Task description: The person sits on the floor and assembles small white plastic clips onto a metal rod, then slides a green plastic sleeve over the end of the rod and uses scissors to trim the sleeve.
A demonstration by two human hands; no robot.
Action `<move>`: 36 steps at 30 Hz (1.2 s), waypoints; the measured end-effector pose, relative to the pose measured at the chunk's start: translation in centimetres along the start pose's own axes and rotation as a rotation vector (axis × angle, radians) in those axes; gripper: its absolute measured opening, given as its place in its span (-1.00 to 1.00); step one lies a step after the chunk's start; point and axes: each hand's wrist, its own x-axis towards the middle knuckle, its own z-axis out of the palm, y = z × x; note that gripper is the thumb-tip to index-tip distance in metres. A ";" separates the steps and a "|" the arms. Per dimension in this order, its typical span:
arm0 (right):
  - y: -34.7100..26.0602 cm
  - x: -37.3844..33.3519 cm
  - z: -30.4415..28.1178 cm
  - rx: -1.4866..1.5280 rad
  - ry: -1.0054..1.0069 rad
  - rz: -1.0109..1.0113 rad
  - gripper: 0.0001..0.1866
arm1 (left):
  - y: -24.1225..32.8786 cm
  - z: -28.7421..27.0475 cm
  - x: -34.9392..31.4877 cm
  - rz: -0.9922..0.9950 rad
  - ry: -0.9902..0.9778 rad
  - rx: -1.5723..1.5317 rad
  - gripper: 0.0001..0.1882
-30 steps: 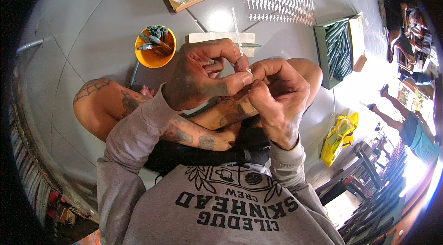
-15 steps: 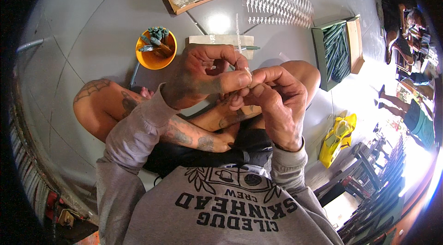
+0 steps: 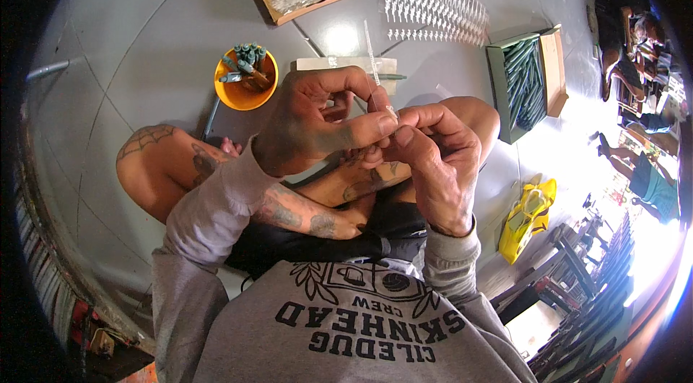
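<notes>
Over the crossed legs (image 3: 292,213), the left hand (image 3: 314,119) pinches a thin clear strip (image 3: 370,45) between thumb and forefinger. The right hand (image 3: 440,148) presses its fingertips together by the strip's lower end; whatever they may grip is hidden. Knuckles partly cover a pale board (image 3: 314,64).

- On the front of the grey cloth long-sleeved sweatshirt (image 3: 238,340), thick black letters (image 3: 372,319) make three rows, upside down in this view.
- By the smallest row is a black-line badge (image 3: 377,275) with a mug, a ball and leaves.
</notes>
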 end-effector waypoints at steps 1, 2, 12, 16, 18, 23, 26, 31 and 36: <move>0.0 -0.1 0.1 0.005 0.004 -0.010 -0.87 | -0.1 0.0 -0.1 0.031 0.006 0.012 -0.86; 0.0 -0.2 0.2 0.010 0.008 -0.019 -0.87 | -0.1 0.1 -0.2 0.061 0.012 0.024 -0.87; 2.8 -0.3 -11.9 -1.297 0.503 -0.438 -0.86 | 0.5 0.3 0.4 -0.157 0.216 -0.102 -0.83; 5.5 -2.4 -12.0 -1.363 0.449 -0.450 -0.85 | -0.8 1.6 0.2 -0.205 0.246 -0.039 -0.84; 6.7 -2.2 -11.1 -1.542 0.441 -0.528 -0.83 | -1.0 2.7 0.0 -0.193 0.271 -0.030 -0.84; 7.7 -2.3 -11.5 -1.564 0.477 -0.551 -0.76 | 0.1 5.0 0.2 -0.131 0.368 -0.079 -0.80; 5.7 -3.0 -10.3 -1.016 0.541 -0.371 -0.87 | 0.2 5.6 0.1 -0.068 0.433 0.047 -0.73; 3.4 -5.0 -8.5 -0.026 0.347 -0.237 -0.77 | 1.3 9.0 -0.4 -0.003 0.593 0.094 -0.66; 1.1 -6.5 -6.1 0.272 0.099 -0.298 -0.76 | 2.0 12.3 -1.5 0.074 0.649 0.067 -0.51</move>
